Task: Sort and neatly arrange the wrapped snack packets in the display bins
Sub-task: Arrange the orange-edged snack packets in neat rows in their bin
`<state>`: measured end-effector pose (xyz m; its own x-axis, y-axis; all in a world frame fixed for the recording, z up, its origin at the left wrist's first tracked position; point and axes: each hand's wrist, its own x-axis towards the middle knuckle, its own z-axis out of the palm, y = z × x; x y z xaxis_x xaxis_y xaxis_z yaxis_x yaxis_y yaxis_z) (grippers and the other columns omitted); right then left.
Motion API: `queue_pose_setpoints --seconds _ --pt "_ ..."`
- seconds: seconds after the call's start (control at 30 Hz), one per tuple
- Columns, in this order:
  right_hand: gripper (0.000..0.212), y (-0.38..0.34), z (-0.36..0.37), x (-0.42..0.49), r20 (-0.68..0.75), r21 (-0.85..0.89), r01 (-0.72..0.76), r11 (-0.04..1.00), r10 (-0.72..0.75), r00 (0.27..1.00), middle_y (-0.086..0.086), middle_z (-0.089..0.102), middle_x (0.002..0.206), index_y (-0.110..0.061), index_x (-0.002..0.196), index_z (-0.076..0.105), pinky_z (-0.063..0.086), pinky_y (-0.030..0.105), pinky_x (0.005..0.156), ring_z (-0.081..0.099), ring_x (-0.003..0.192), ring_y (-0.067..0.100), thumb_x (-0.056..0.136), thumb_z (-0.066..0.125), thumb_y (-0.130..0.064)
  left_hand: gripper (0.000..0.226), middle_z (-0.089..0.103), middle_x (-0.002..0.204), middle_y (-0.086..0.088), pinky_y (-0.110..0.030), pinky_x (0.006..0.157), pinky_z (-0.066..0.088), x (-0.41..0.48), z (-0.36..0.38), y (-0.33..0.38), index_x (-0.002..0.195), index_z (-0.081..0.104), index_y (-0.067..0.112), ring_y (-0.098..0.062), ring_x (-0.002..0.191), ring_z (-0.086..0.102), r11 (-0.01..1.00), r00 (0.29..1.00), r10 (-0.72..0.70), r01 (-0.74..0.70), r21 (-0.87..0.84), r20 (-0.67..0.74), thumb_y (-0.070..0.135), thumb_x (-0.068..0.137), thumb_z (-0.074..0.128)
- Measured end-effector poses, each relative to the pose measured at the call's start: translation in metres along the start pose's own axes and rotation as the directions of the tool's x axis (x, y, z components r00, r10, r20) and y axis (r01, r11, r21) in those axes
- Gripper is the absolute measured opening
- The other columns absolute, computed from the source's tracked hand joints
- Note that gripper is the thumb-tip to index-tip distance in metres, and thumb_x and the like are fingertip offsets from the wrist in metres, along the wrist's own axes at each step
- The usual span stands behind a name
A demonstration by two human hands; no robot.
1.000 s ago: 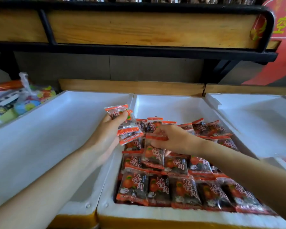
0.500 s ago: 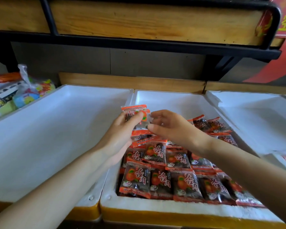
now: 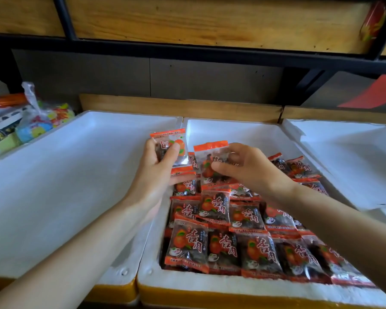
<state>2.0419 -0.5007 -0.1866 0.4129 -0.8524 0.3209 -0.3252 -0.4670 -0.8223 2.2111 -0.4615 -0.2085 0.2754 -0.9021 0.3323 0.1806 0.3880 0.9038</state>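
The middle white foam bin (image 3: pixel 250 130) holds several orange-and-black wrapped snack packets (image 3: pixel 223 248) laid in overlapping rows across its front half. My left hand (image 3: pixel 156 175) grips one packet (image 3: pixel 169 141) upright over the wall between the left and middle bins. My right hand (image 3: pixel 245 168) pinches another packet (image 3: pixel 210 161) between thumb and fingers, held upright just above the rows. The two held packets are side by side, a small gap apart.
A white foam bin (image 3: pixel 65 175) lies to the left and another (image 3: pixel 348 157) to the right. Colourful bagged sweets (image 3: pixel 38 121) sit at the far left. A wooden shelf with a black metal frame (image 3: pixel 210 25) overhangs the back.
My right hand has lifted a packet out of the rows and now holds it upright. My left hand still holds its packet, raised slightly. The camera has tilted down and closer.
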Motion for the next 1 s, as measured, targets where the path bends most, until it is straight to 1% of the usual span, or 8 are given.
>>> queue_pose_setpoints --seconds 0.1,0.2,0.33,0.4,0.53,0.73,0.87,1.0 --pt "0.014 0.003 -0.004 0.007 -0.057 0.099 -0.054 0.994 0.06 0.997 -0.002 0.068 0.104 -0.022 0.102 0.059 0.055 0.035 0.086 0.066 0.095 0.012 0.088 0.062 -0.024 0.016 0.057 0.098 0.0 -0.039 0.07 0.062 0.002 -0.002 -0.004 0.114 0.049 0.011 -0.008 0.082 0.066 0.999 1.0 -0.031 0.031 0.019 0.005 0.014 0.099 0.05" --pt "0.013 0.004 -0.008 0.021 -0.146 0.053 -0.07 0.996 0.077 0.986 0.006 0.067 0.103 -0.015 0.098 0.064 0.052 0.035 0.09 0.064 0.098 0.02 0.091 0.059 -0.026 0.019 0.054 0.1 0.001 -0.036 0.069 0.062 0.004 0.002 -0.008 0.116 0.051 0.011 -0.005 0.079 0.065 0.999 0.999 -0.037 0.036 0.03 0.013 0.015 0.098 0.051" --pt "0.019 0.009 -0.013 0.045 -0.2 -0.245 -0.049 0.968 -0.001 0.98 0.003 0.066 0.096 -0.01 0.099 0.066 0.053 0.035 0.086 0.062 0.095 0.018 0.089 0.061 -0.026 0.015 0.053 0.12 -0.007 -0.041 0.077 0.061 0.015 -0.002 -0.008 0.113 0.05 0.015 -0.009 0.071 0.071 0.999 1.0 -0.001 0.002 0.048 -0.01 0.016 0.098 0.052" --pt "0.019 0.015 -0.01 0.053 -0.177 -0.305 -0.101 0.947 0.047 0.983 0.003 0.064 0.092 -0.007 0.098 0.063 0.053 0.034 0.084 0.061 0.094 0.02 0.09 0.061 -0.024 0.014 0.052 0.127 -0.01 -0.043 0.081 0.06 0.02 -0.006 -0.012 0.112 0.049 0.017 -0.013 0.069 0.072 0.998 0.999 -0.005 0.008 0.069 -0.043 0.018 0.099 0.052" --pt "0.014 0.021 0.003 0.061 -0.031 -0.336 -0.198 0.921 0.199 0.979 0.013 0.066 0.102 -0.008 0.098 0.057 0.054 0.038 0.084 0.066 0.09 0.026 0.09 0.061 -0.019 0.005 0.058 0.112 -0.008 -0.024 0.061 0.058 0.025 -0.012 -0.025 0.101 0.052 0.022 -0.01 0.076 0.065 0.995 0.996 0.006 0.004 0.101 -0.093 0.018 0.098 0.053" --pt "0.033 0.029 0.005 0.067 0.086 -0.454 -0.157 0.877 0.219 0.972 0.01 0.059 0.117 -0.006 0.118 0.054 0.05 0.035 0.092 0.059 0.104 0.024 0.089 0.063 -0.021 0.005 0.062 0.098 0.003 -0.019 0.056 0.054 0.028 -0.013 -0.032 0.102 0.052 0.021 -0.004 0.076 0.064 0.993 0.996 0.004 0.007 0.122 -0.091 0.017 0.098 0.052" --pt "0.037 0.035 0.002 0.069 0.116 -0.546 -0.094 0.832 0.186 0.976 0.006 0.058 0.119 -0.009 0.121 0.054 0.048 0.03 0.092 0.055 0.106 0.019 0.088 0.064 -0.025 0.012 0.063 0.1 0.003 -0.024 0.064 0.057 0.026 -0.012 -0.031 0.11 0.052 0.017 -0.006 0.079 0.065 0.989 0.997 -0.002 0.013 0.147 -0.08 0.018 0.099 0.053" --pt "0.035 0.031 0.002 0.065 0.063 -0.584 0.003 0.812 0.042 0.997 0.002 0.059 0.118 -0.011 0.121 0.054 0.043 0.021 0.084 0.052 0.097 0.011 0.089 0.062 -0.025 0.012 0.065 0.1 0.007 -0.044 0.089 0.056 0.023 -0.012 -0.03 0.109 0.058 0.022 -0.005 0.083 0.067 0.975 0.998 -0.05 0.057 0.215 -0.039 0.021 0.097 0.057"
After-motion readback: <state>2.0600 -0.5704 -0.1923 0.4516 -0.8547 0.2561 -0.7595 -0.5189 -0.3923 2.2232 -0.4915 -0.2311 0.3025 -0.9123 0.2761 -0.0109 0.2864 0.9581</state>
